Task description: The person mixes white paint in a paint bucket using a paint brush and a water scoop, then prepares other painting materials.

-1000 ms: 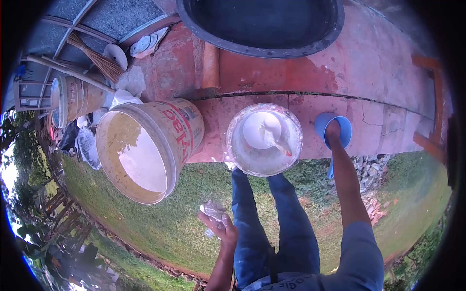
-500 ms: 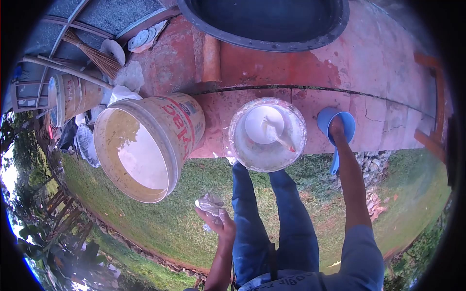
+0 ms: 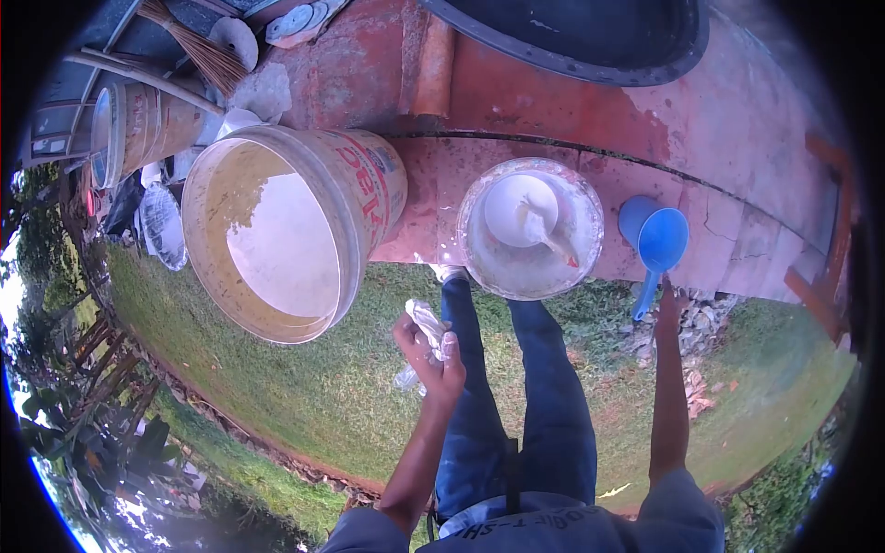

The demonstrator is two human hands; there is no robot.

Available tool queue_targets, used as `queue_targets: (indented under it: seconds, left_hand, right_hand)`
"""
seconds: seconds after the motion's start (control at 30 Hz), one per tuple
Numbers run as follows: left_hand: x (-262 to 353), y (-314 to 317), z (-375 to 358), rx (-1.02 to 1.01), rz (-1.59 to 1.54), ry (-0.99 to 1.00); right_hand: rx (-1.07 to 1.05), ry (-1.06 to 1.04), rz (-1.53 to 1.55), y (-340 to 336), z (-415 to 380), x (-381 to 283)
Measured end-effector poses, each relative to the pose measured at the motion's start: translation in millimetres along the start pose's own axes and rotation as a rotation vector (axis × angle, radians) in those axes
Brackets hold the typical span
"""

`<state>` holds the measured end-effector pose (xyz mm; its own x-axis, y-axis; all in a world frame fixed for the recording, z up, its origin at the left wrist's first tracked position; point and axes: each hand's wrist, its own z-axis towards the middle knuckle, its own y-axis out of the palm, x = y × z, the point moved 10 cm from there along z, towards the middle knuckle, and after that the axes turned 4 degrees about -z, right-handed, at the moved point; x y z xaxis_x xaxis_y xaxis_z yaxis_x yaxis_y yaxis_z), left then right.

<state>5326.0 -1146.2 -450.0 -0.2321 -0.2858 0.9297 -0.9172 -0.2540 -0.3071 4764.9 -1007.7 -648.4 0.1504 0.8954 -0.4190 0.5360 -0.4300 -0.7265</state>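
Observation:
My left hand (image 3: 430, 359) is closed around a crumpled white cloth (image 3: 427, 327), held over the grass left of my legs. On the ledge at the right stands a blue dipper (image 3: 662, 238) with its handle pointing down toward me. My right hand (image 3: 671, 302) is just beside that handle; its fingers are small and partly hidden, so whether they touch it is unclear. A whitish round tub (image 3: 470, 267) sits on the ledge in front of my legs, with a white bowl (image 3: 505, 210) and a brush-like tool (image 3: 544, 230) inside.
A large bucket (image 3: 376, 180) with pale liquid stands at the left, another bucket (image 3: 152, 129) behind it. A black basin (image 3: 590, 69) is at the top. A stick broom (image 3: 189, 46) lies at the upper left. Stones (image 3: 705, 323) lie below the ledge at the right.
My right hand has come out of the blue dipper and moved down beside its handle. My left hand has risen with the cloth. The view has shifted slightly.

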Motion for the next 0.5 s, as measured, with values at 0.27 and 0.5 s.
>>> queue_targets:
  seconds: [0.27,0.5]
  left_hand:
    - [-8,-19,-9,-0.018,0.089,0.027]
    - [-11,-42,-21,0.032,0.070,-0.008]
  right_hand:
    - [-0.926,0.167,0.603,77,-104,-39]
    - [-0.414,-0.062,0.265,-10,-69,-42]
